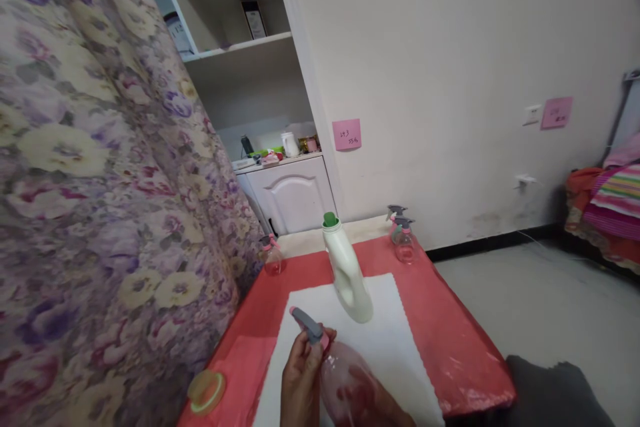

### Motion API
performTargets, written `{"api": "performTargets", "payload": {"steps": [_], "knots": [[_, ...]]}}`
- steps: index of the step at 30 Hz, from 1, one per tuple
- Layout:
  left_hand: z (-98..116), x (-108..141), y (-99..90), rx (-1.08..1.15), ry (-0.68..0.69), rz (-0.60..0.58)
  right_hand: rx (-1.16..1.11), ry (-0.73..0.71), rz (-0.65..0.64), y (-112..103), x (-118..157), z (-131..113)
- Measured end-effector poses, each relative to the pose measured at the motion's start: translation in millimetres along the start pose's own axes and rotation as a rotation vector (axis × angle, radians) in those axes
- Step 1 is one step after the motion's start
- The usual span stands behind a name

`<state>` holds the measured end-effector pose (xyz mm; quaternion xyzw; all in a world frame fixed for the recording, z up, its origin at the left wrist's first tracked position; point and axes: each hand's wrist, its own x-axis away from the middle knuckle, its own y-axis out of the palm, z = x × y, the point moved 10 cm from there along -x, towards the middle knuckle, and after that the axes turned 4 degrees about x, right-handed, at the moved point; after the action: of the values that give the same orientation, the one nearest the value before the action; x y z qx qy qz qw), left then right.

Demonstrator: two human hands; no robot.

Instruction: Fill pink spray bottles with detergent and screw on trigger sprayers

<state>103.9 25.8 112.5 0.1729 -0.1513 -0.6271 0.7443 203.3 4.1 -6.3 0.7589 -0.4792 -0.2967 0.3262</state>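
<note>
A clear pinkish spray bottle [345, 380] with a grey and pink trigger head [307, 325] is held tilted in both hands, low in the view. My left hand [301, 373] has its fingers closed about the pink collar just under the head. Behind and beneath the bottle's body, my right hand [383, 403] grips it, partly seen through the clear wall. Just beyond stands a pale green jug [345, 273] with a handle and a green spout at its mouth, on a white cloth [385, 300].
Red sheeting [450, 347] covers the table. A spray bottle [273, 257] stands at the back left, and more spray bottles [405, 247] at the back right. A yellowish round lid or cup [207, 391] lies at the left edge. A floral curtain [100, 180] hangs close on the left.
</note>
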Motion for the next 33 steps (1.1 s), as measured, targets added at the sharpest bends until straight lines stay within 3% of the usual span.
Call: {"api": "performTargets", "payload": {"steps": [5,13,18,26,30,33], "knots": [[5,2,0.1,0.010,0.032,0.002,-0.030,-0.013,-0.018,-1,0,-1],[4,3,-4.5,0.026,0.037,0.007,-0.079,0.087,-0.063,8,2,9],[5,5,-6.5,0.013,0.038,0.036,-0.083,0.073,-0.044,4,6,3],[10,5,-2.3,0.038,0.035,0.028,-0.148,0.163,-0.006,-5,6,23],[12,5,-4.0,0.044,0.042,0.037,-0.109,0.119,0.054,-16,5,18],[12,7,-0.4,0.053,0.039,0.032,-0.117,0.189,-0.006,-9,4,24]]}}
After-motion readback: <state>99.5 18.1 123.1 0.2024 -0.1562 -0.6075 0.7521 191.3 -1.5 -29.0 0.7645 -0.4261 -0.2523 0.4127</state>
